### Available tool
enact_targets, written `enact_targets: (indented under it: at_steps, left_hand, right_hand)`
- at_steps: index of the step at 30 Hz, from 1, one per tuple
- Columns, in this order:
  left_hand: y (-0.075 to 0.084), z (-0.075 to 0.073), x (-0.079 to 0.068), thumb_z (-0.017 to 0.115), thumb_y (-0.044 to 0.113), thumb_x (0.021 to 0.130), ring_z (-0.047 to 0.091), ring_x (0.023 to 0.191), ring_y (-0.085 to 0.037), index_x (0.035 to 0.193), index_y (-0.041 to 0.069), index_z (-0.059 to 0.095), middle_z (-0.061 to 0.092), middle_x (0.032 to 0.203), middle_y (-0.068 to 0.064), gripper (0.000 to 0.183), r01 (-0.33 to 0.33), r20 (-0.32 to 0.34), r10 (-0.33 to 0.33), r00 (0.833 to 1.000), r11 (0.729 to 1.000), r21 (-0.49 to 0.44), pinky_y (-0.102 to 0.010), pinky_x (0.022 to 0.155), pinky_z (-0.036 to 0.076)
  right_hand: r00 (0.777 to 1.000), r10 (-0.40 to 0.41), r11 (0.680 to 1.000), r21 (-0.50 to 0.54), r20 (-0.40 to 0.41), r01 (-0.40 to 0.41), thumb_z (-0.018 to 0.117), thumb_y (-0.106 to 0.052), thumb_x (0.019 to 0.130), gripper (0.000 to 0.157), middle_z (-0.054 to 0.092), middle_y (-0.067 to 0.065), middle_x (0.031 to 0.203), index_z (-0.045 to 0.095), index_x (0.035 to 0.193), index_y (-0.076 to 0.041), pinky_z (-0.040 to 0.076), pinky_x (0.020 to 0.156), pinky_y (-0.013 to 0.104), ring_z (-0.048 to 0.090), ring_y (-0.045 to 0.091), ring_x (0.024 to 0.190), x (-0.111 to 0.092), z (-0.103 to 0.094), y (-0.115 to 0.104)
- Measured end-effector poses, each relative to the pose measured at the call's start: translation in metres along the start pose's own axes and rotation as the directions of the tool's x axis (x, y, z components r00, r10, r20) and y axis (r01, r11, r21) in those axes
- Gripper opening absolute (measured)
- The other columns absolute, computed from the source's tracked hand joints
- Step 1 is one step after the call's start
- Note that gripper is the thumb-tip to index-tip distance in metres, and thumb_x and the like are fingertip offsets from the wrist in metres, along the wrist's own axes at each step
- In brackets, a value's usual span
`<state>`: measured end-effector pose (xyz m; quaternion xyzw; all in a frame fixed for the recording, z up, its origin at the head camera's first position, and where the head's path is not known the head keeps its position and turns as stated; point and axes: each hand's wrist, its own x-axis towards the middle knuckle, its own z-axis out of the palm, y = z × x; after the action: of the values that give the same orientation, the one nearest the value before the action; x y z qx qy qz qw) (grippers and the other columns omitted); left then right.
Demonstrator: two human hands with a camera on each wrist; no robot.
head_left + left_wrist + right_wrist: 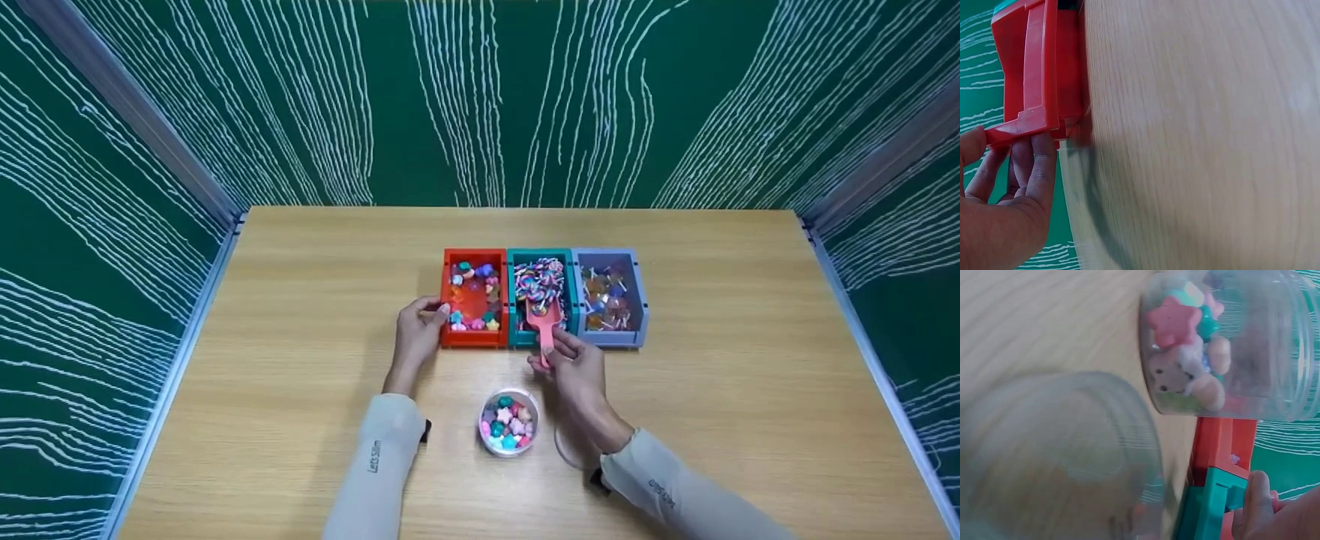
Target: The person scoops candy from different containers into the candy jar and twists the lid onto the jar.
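A: What is the left hand [416,330] doing?

B: Pinching the left side of the red bin [475,340], thumb at the rim, fingers below it. I'd say that steadies the row, since the bins stand side by side.

A: And the right hand [583,375]?

B: It grips the scoop [546,330] by its handle, so the blade points away from the person, into the teal bin [540,253] just ahead of that hand. Striped sweets [538,277] lie at the blade's tip and heap up beyond it. Holding the handle probably keeps the knuckles out of the bin.

A: Where's the jar [1255,343]?

B: Between the forearms, nearer the person than either hand, mouth up, with stars [503,415] inside. That spot seems handy: a short reach from both hands, apart from the bins.

A: And the clear disc [1067,455] beside the right wrist?

B: Perhaps the jar's lid; the right wrist view is too blurred to be sure.

A: The grey bin [640,300]?

B: Ahead and to the right of the right hand, touched by neither hand.
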<state>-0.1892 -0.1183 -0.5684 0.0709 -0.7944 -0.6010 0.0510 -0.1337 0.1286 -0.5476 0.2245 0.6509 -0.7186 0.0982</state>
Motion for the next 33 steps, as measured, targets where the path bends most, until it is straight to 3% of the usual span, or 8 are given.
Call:
enact_targets:
  at_steps: [4,7,13,19,24,29,33]
  left_hand:
    - [-0.002,0.0,0.0,0.069,0.002,0.097,0.064,0.082,-0.015,0.117,-0.01,0.073,0.074,0.111,-0.024,0.023,-0.028,-0.01,0.028,1.0,1.0,-0.008,-0.027,0.077,0.053]
    - [-0.003,0.001,0.0,0.07,0.001,0.096,0.062,0.079,-0.011,0.116,-0.011,0.073,0.074,0.11,-0.025,0.023,-0.043,-0.014,0.043,0.999,0.999,-0.006,-0.026,0.076,0.051]
    - [-0.001,0.0,0.0,0.07,0.004,0.098,0.065,0.087,-0.023,0.117,-0.009,0.073,0.074,0.113,-0.024,0.023,-0.033,-0.014,0.033,0.999,0.999,0.014,-0.033,0.082,0.053]
    - [0.0,0.0,-0.001,0.069,0.004,0.098,0.068,0.093,-0.032,0.117,-0.009,0.073,0.073,0.114,-0.025,0.023,-0.02,-0.012,0.02,1.0,1.0,0.018,-0.038,0.086,0.055]
    - [-0.001,0.0,-0.001,0.069,0.005,0.1,0.068,0.092,-0.028,0.118,-0.008,0.073,0.073,0.116,-0.024,0.023,0.007,-0.005,-0.007,1.0,1.0,0.017,-0.037,0.085,0.055]
    - [-0.001,0.0,-0.001,0.069,0.005,0.1,0.065,0.086,-0.02,0.119,-0.008,0.073,0.073,0.114,-0.022,0.023,0.022,0.005,-0.022,1.0,1.0,0.006,-0.03,0.079,0.053]
    - [0.0,-0.001,0.0,0.069,0.004,0.099,0.064,0.086,-0.02,0.117,-0.009,0.073,0.073,0.112,-0.023,0.023,-0.005,0.002,0.005,1.0,1.0,0.008,-0.03,0.08,0.052]
  right_hand:
    - [0.999,-0.052,0.998,0.025,-0.008,0.052,0.052,0.012,0.103,0.048,0.06,0.035,0.142,0.048,0.151,0.01,0.063,0.08,0.03,0.079,0.022,0.085,-0.001,0.0,-0.001]
    - [0.998,-0.06,0.998,0.022,-0.011,0.06,0.052,0.014,0.102,0.048,0.06,0.035,0.141,0.049,0.15,0.011,0.063,0.079,0.029,0.079,0.021,0.084,0.0,-0.003,0.0]
    - [1.0,-0.016,0.999,-0.032,0.004,0.017,0.053,0.01,0.104,0.051,0.059,0.031,0.145,0.047,0.155,0.005,0.063,0.084,0.031,0.079,0.022,0.091,0.0,-0.01,0.0]
    - [1.0,0.001,1.0,-0.02,0.006,-0.001,0.052,0.008,0.105,0.051,0.06,0.029,0.144,0.046,0.156,0.004,0.062,0.086,0.033,0.079,0.023,0.093,0.001,-0.01,-0.002]
    - [1.0,-0.005,0.999,-0.033,-0.012,0.005,0.053,0.007,0.105,0.052,0.06,0.027,0.146,0.046,0.156,0.002,0.062,0.086,0.032,0.079,0.024,0.096,0.002,-0.008,0.0]
    - [0.998,-0.052,0.992,-0.114,-0.026,0.049,0.054,0.005,0.106,0.052,0.059,0.023,0.148,0.047,0.157,-0.002,0.062,0.084,0.03,0.077,0.023,0.099,0.005,-0.007,0.0]
    - [0.994,-0.106,0.988,-0.115,-0.007,0.104,0.053,0.009,0.104,0.051,0.059,0.029,0.146,0.049,0.154,0.003,0.063,0.081,0.028,0.077,0.02,0.092,0.008,-0.006,-0.007]
